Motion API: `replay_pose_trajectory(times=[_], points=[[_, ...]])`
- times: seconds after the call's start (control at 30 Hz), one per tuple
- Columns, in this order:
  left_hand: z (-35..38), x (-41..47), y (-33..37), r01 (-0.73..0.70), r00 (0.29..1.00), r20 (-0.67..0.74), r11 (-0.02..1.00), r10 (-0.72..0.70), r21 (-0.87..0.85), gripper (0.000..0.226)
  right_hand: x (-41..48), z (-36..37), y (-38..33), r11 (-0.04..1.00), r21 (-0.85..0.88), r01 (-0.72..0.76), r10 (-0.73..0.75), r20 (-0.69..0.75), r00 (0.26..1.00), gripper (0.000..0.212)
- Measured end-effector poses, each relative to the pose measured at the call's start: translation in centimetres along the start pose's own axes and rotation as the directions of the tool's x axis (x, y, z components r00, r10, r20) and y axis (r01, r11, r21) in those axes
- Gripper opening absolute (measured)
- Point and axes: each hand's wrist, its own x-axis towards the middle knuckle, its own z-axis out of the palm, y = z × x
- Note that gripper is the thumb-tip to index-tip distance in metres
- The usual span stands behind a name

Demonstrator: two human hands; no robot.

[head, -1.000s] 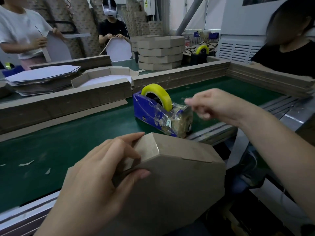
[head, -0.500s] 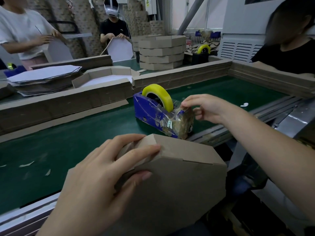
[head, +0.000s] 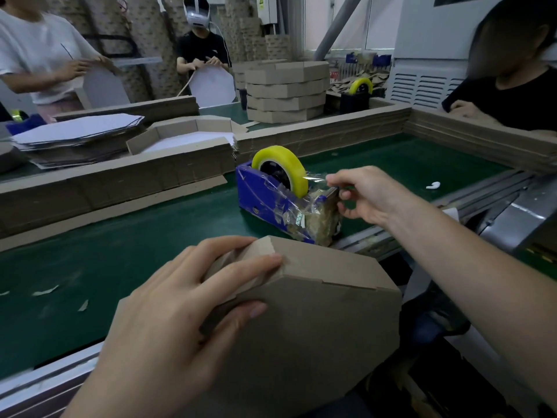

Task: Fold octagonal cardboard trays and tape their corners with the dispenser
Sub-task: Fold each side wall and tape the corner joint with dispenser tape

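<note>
Across the green belt [head: 120, 267] I see low walls of stacked cardboard strips [head: 120, 182], with a pile of flat blanks [head: 78, 137] and a stack of folded trays [head: 286, 89] beyond, where other people work. At the belt's near edge the left hand [head: 168, 321] grips a folded corner of the octagonal tray [head: 316, 321], fingers curled over its rim. Just beyond the tray stands the blue dispenser [head: 265, 194] with its yellow tape roll [head: 280, 167]. The right hand [head: 361, 194] pinches the clear tape end [head: 316, 178] beside the roll. A sticker [head: 300, 219] on the dispenser is too small to read.
</note>
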Motion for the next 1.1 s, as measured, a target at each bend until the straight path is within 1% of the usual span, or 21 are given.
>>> replay_pose_trajectory(times=[0.2,0.37,0.43,0.57,0.7,0.73,0.87,0.9,0.97,1.1], points=[[0.0,0.0,-0.5,0.023,1.0,-0.002,0.999,-0.023,-0.028,0.039,0.0,0.1,0.6,0.989,0.139,0.049,-0.046,-0.029,0.999,0.023],[-0.2,0.4,-1.0,0.041,0.998,0.057,0.985,-0.032,-0.165,0.037,0.2,-0.2,1.2,0.968,0.246,0.057,-0.051,-0.03,0.998,0.028],[-0.1,0.6,-1.1,0.041,0.997,0.07,0.987,-0.03,-0.158,0.038,0.2,-0.2,1.6,0.957,0.283,0.069,-0.062,-0.032,0.998,0.029],[0.1,0.7,-1.1,0.045,0.998,0.047,0.991,-0.039,-0.126,0.039,0.2,-0.3,2.3,0.934,0.34,0.113,-0.111,-0.023,0.994,0.031],[0.2,0.8,-1.1,0.045,0.998,0.046,0.992,-0.039,-0.122,0.038,-0.1,-0.7,2.8,0.902,0.408,0.14,-0.147,-0.013,0.989,0.05],[0.2,0.8,-1.1,0.043,0.998,0.047,0.992,-0.038,-0.122,0.037,-0.2,-0.7,3.0,0.892,0.427,0.149,-0.155,-0.02,0.988,0.052],[0.2,0.7,-1.1,0.05,0.998,0.049,0.99,-0.044,-0.13,0.038,-0.4,-0.4,3.6,0.855,0.484,0.187,-0.181,-0.06,0.982,0.037],[0.2,0.7,-1.1,0.051,0.998,0.047,0.99,-0.045,-0.133,0.038,-0.5,-0.5,3.7,0.846,0.499,0.191,-0.187,-0.058,0.981,0.035],[0.2,0.7,-1.1,0.048,0.998,0.044,0.99,-0.043,-0.135,0.038,-0.6,-0.6,3.9,0.83,0.52,0.205,-0.212,-0.045,0.976,0.038],[0.3,0.7,-1.2,0.04,0.998,0.044,0.988,-0.034,-0.147,0.038,-1.1,-0.5,4.4,0.822,0.513,0.247,-0.264,-0.04,0.964,0.052]])
